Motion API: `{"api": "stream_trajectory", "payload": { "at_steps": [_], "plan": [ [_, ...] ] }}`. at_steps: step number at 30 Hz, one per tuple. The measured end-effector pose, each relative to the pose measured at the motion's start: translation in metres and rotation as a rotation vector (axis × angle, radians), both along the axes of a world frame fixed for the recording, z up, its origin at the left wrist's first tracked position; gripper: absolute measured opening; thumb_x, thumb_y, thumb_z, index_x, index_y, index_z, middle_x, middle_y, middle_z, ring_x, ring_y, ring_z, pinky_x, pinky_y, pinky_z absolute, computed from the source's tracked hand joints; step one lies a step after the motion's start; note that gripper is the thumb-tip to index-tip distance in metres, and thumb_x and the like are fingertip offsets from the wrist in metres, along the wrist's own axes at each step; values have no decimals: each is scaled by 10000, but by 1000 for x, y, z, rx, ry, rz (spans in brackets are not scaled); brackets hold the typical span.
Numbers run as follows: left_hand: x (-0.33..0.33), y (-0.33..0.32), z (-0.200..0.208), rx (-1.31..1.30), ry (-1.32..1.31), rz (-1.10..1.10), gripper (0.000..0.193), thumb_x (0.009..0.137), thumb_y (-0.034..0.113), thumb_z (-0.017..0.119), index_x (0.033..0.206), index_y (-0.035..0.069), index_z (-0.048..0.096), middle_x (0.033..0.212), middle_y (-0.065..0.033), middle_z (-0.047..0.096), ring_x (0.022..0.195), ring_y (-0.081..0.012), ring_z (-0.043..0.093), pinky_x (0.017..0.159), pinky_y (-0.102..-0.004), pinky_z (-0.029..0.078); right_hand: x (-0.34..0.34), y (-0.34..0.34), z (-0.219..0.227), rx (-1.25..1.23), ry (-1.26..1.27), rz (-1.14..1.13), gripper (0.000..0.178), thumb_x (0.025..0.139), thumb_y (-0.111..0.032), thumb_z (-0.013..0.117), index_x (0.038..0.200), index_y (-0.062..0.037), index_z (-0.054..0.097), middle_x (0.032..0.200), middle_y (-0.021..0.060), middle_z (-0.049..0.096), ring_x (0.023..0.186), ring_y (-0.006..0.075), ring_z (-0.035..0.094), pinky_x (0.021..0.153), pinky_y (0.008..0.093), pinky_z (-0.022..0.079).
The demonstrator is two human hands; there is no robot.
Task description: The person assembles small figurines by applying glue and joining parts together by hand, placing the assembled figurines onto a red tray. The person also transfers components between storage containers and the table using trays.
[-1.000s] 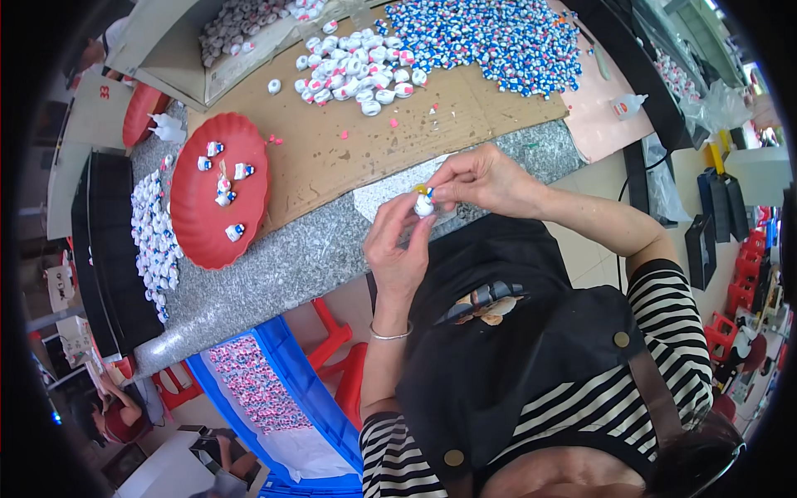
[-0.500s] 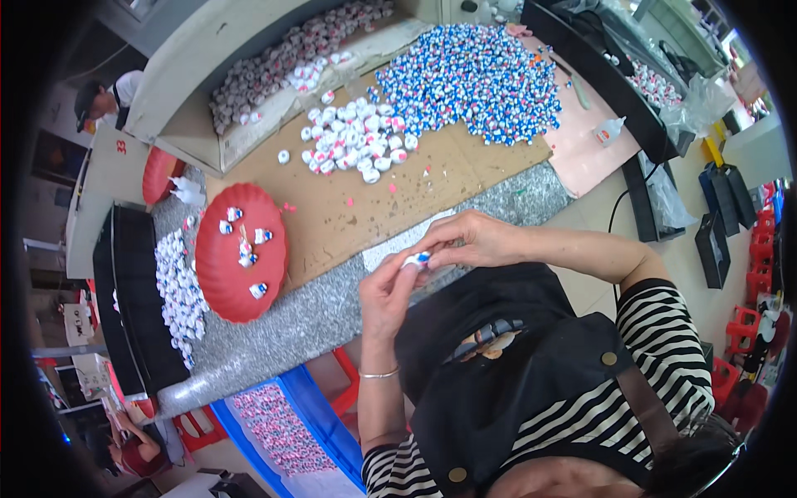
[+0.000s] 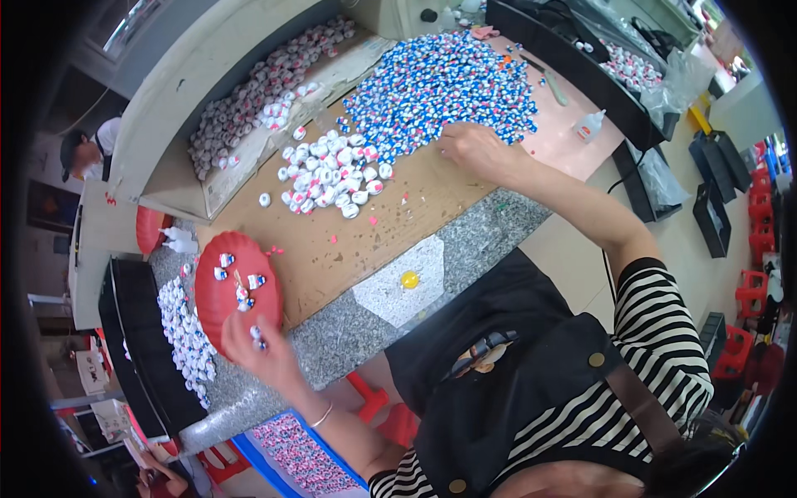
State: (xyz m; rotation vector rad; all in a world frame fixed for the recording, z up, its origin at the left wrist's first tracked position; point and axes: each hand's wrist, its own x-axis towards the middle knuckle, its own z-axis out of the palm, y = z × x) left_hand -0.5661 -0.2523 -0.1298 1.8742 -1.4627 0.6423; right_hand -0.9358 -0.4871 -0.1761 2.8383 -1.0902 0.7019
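Observation:
My left hand (image 3: 261, 353) is over the near rim of the red scalloped plate (image 3: 217, 303). It is smeared by motion, and a small white-and-blue figure (image 3: 257, 334) shows between its thumb and fingers; whether it is held or lies on the plate I cannot tell. Several similar figures (image 3: 256, 281) lie on the plate. At the near edge of a big heap of small blue-and-white pieces (image 3: 440, 87), my right hand (image 3: 477, 151) has its fingers curled together, whatever is in them hidden. Left of that heap sits a pile of round white pieces (image 3: 332, 174) with pink marks.
Brown cardboard (image 3: 332, 257) covers the worktop. A yellow dot marks a pale sheet (image 3: 398, 286) at the near edge. White pieces (image 3: 187, 336) lie left of the plate, beside a black tray (image 3: 133, 349). A small squeeze bottle (image 3: 589, 126) stands at right; a blue bin (image 3: 307, 452) sits below.
My hands have parted from the small white-and-blue piece they worked on together. The left went left to the plate, the right went forward to the blue heap. The view has shifted slightly.

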Motion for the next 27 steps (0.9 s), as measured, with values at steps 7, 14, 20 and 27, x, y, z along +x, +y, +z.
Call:
{"api": "stream_trajectory", "payload": {
  "at_steps": [7, 14, 20, 27],
  "plan": [
    [-105, -110, -22, 378, 355, -381, 202, 759, 97, 683, 923, -1, 615, 867, -158, 610, 799, -276, 611, 697, -357, 489, 2, -2, 7, -218, 295, 96, 69, 718, -81, 556, 776, -53, 582, 794, 111, 553, 787, 252, 587, 696, 360, 476],
    [-114, -129, -38, 516, 576, -322, 249, 730, 93, 692, 928, 10, 567, 925, -152, 593, 828, -245, 597, 722, -340, 480, 7, 48, 13, 213, 131, 125, 112, 715, 18, 527, 819, 18, 568, 832, 194, 537, 829, 376, 598, 701, 443, 492],
    [-109, -56, -31, 164, 1784, -694, 218, 858, 30, 604, 1069, -15, 575, 1008, -82, 598, 911, -146, 584, 820, -260, 485, -2, 26, -2, 254, 12, 57, 151, 735, -99, 651, 860, -14, 650, 772, 152, 633, 707, 323, 625, 639, 403, 500],
    [-108, 33, -62, -35, 2142, -736, 205, 911, 92, 556, 1099, 14, 577, 962, -99, 623, 813, -139, 606, 748, -266, 520, 26, 71, 23, 348, -105, 301, 136, 798, -121, 643, 886, -18, 648, 809, 138, 636, 759, 323, 618, 668, 389, 497]
  ]
}}
